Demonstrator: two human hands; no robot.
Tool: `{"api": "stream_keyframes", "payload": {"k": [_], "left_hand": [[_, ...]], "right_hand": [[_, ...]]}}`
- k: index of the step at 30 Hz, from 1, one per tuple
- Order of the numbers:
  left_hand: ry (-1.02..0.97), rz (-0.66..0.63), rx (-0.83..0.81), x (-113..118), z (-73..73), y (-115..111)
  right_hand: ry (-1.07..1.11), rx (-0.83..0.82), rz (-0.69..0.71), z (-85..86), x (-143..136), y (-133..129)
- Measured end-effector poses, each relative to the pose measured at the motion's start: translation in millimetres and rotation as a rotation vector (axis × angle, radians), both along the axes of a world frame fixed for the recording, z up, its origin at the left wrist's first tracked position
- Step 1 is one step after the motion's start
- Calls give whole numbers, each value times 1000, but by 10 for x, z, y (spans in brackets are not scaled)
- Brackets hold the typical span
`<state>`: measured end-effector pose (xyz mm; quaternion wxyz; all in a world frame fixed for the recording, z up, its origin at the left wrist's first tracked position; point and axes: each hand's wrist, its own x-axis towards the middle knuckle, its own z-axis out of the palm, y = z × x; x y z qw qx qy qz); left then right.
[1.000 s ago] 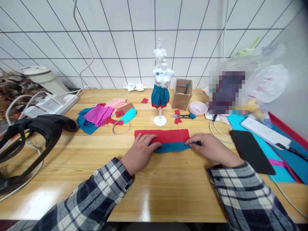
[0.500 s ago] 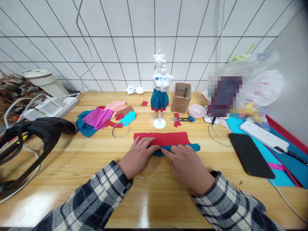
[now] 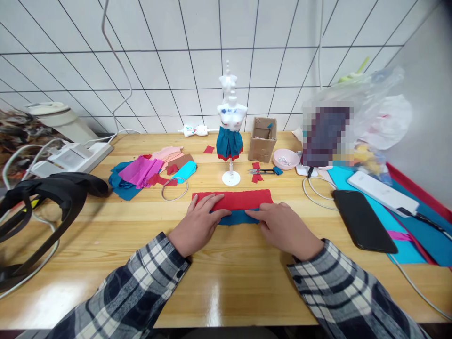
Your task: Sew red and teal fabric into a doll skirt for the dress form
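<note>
Since the frame half a second ago, the person's right hand (image 3: 287, 230) has slid outward, leaving a wider gap between its index fingertip and the left thumb. Between and just beyond the two hands lies the red cloth (image 3: 243, 200), flat on the wooden table (image 3: 240, 282), with the blue strip (image 3: 238, 217) along its near edge. On its left part the left hand (image 3: 196, 228) rests palm down, fingers spread wide over the red and thumb on the blue. The right hand points its index finger along the blue strip, its other fingers bunched near the right end; whether they pinch any fabric cannot be told. Beyond the hands stands a white dress form (image 3: 232, 115) in a blue skirt (image 3: 229, 142) with red trim. A thin ring (image 3: 163, 192) lies past the left hand, small snips (image 3: 266, 172) past the right, and a black phone (image 3: 363, 220) to the right hand's right.
</note>
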<state>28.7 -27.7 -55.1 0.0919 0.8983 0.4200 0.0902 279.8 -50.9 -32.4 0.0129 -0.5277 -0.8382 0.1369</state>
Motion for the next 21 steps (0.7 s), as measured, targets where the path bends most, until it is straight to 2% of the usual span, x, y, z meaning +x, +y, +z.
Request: {"api": "stream_keyframes", "payload": {"k": [12,17,21], "left_hand": [[-19,-7,3,-14,8,11],[-53,-4,10,-25,-14,21],[-64,-22,8,-37,46,33]], "right_hand": [[-7,-19,-41,38,170,38],[111,-6,-59,-3,252,95],[242,95,-215,-28,359,172]]}}
